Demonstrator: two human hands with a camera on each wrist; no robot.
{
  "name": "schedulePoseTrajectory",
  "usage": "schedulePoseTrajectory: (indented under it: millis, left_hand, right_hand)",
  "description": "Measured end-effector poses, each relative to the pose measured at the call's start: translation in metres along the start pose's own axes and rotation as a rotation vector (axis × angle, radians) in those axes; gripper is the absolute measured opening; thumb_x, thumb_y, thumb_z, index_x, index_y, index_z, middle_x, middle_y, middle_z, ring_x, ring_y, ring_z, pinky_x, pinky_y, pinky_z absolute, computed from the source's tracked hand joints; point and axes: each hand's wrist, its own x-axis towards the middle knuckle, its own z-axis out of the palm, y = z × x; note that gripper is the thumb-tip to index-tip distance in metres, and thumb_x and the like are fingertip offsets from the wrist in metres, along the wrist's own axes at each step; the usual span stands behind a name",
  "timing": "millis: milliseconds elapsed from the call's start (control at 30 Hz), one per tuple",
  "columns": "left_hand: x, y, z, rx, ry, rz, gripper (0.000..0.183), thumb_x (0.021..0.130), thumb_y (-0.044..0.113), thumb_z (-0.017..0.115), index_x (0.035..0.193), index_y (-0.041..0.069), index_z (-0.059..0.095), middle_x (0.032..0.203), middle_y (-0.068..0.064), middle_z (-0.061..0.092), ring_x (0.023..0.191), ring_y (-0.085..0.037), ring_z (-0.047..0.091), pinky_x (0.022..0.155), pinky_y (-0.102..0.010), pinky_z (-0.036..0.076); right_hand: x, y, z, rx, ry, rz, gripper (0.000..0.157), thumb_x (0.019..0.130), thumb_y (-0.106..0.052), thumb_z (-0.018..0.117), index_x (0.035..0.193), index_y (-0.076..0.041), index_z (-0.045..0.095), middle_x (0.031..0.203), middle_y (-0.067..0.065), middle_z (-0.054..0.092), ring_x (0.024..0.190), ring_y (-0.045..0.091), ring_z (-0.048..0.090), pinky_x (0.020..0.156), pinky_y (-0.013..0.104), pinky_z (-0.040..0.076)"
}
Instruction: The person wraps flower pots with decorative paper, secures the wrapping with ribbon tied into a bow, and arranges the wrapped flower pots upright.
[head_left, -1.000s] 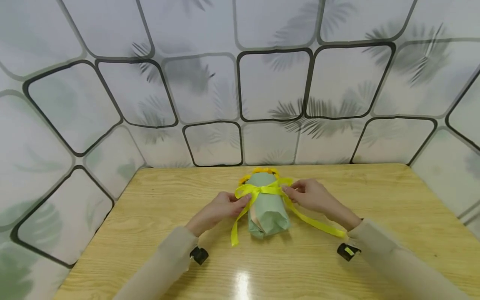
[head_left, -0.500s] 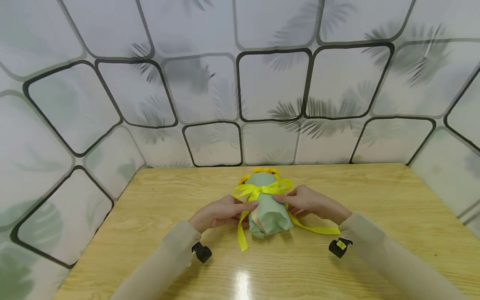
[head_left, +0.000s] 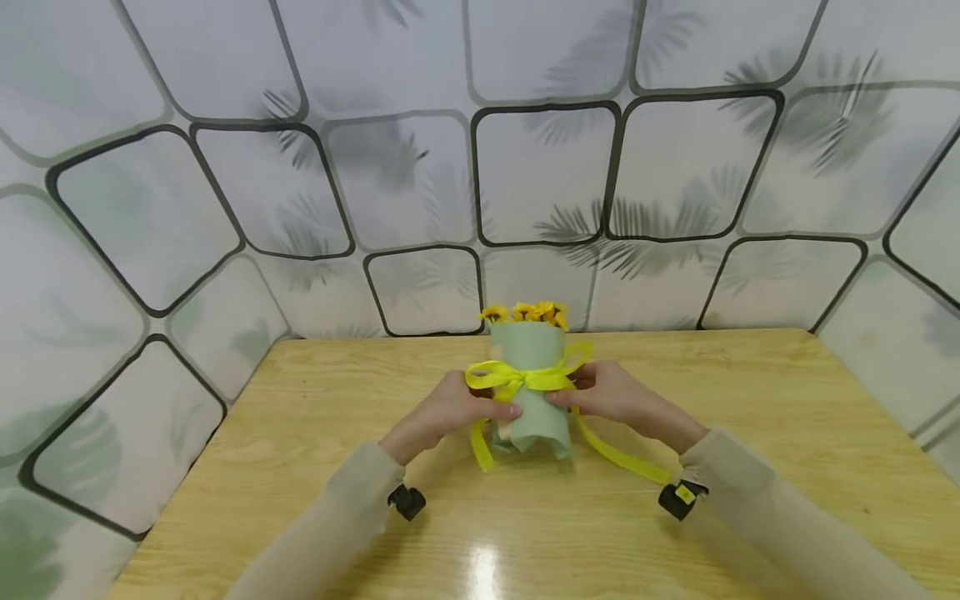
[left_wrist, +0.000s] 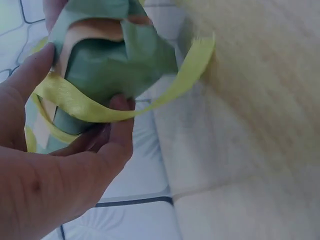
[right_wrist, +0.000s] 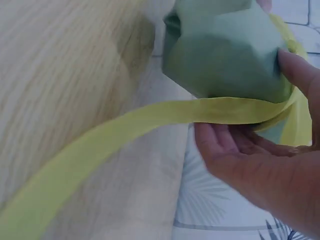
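Observation:
A small bouquet of yellow flowers (head_left: 525, 312) stands upright in pale green wrapping paper (head_left: 538, 421), tied round with a yellow ribbon (head_left: 522, 380) in a bow. My left hand (head_left: 459, 408) grips the bouquet's left side, thumb across the front and fingers behind. From the right, my right hand (head_left: 611, 396) holds it the same way, below the bow loop. In the left wrist view a ribbon tail (left_wrist: 195, 65) crosses the paper past my fingertips. The other tail (right_wrist: 115, 130) trails toward my right wrist. The far side of the paper is hidden.
The bouquet is over a wooden table (head_left: 337, 517) toward its far edge. Behind rises a patterned curtain (head_left: 547, 175) with frames and leaves, which also borders the left and right. Each sleeve carries a small black wrist camera (head_left: 407, 502).
My hands have gone from the ribbon loops to the bouquet's sides. The bouquet, lying tilted back before, has been raised upright, so its flowers now show above the paper.

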Motion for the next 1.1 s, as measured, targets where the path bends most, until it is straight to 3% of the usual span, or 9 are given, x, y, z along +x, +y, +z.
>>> schedulePoseTrajectory:
  millis: [100,200,367,733,1100]
  left_hand:
    - [0.000,0.006,-0.002,0.088,0.093,0.094,0.045,0.077,0.034,0.091,0.113,0.017,0.070,0.101,0.001,0.071,0.086,-0.013,0.061,0.076,-0.028,0.053]
    - [0.005,0.010,-0.003,0.165,0.161,0.180,0.055,0.076,0.030,0.092,0.122,0.014,0.066,0.110,-0.001,0.070,0.095,-0.015,0.065,0.083,-0.032,0.056]
    - [0.014,0.007,-0.003,0.265,0.238,0.244,0.076,0.074,0.027,0.094,0.138,0.011,0.057,0.130,-0.003,0.066,0.117,-0.021,0.064,0.099,-0.042,0.055]
    - [0.020,-0.005,0.001,0.342,0.222,0.268,0.070,0.071,0.021,0.095,0.127,0.007,0.054,0.124,-0.010,0.065,0.117,-0.026,0.063,0.100,-0.045,0.054]
    - [0.022,-0.005,0.003,0.412,0.163,0.253,0.077,0.071,0.015,0.094,0.133,0.004,0.049,0.127,-0.013,0.062,0.119,-0.029,0.062,0.103,-0.046,0.053]
  right_hand:
    - [0.002,-0.003,-0.002,-0.040,0.060,-0.114,0.064,0.090,-0.038,0.078,0.138,-0.001,0.058,0.136,0.018,0.065,0.122,0.031,0.065,0.100,0.045,0.057]
    - [0.006,-0.004,-0.004,-0.048,0.111,-0.214,0.060,0.089,-0.029,0.080,0.138,-0.004,0.058,0.134,0.016,0.066,0.122,0.033,0.066,0.098,0.045,0.058]
    - [0.014,0.000,-0.003,-0.041,0.144,-0.273,0.063,0.088,-0.025,0.083,0.139,-0.003,0.053,0.136,0.019,0.063,0.124,0.037,0.064,0.094,0.043,0.060]
    - [0.021,0.006,0.008,-0.054,0.141,-0.243,0.065,0.085,-0.019,0.085,0.139,-0.001,0.054,0.136,0.022,0.064,0.125,0.041,0.064,0.098,0.047,0.058]
    - [0.023,0.011,0.011,-0.112,0.110,-0.277,0.084,0.080,-0.013,0.088,0.150,-0.003,0.042,0.146,0.022,0.054,0.132,0.043,0.057,0.105,0.049,0.054]
